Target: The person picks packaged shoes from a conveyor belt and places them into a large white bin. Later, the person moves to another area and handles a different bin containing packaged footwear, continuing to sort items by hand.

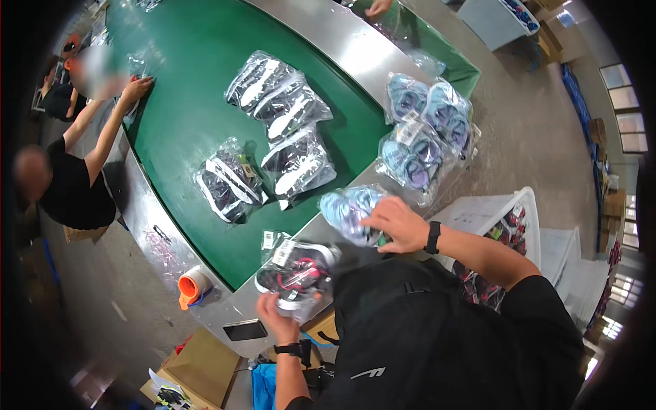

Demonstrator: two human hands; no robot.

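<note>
The person's left hand [277, 318] has its grip closed on a clear bag of black-and-red shoes [298, 273], held up off the steel rim [225, 307] at the near edge of the green belt [191, 89], prob. so the bag can be looked over w/out resting on anything. Bag is see-through plastic, crinkled and shiny, w/ a white label at its top corner; the shoes inside are dark w/ red-pink trim and pale soles.

Right hand [400, 225] lies palm down on a bag of light blue shoes [352, 212], fingers spread over it, pressing more than pinching; whether the fingers curl under the bag can't be told. That bag sits on the rim just right of the belt's near edge, touching the belt side. A black watch band is on each wrist.

Farther along the rim, right of the belt, a pile of more light blue shoe bags [427, 130] is stacked, likely sorted by colour. On the belt itself lie four black-and-white shoe bags [273, 137], loosely grouped mid-belt. An orange-and-white tape roll [193, 285] stands on the rim left of the held bag. A white bin [529, 219] w/ red-black pairs stands right of the rim. Across the belt, on its far left side, another worker's hand [137, 89] rests on the belt edge
</note>
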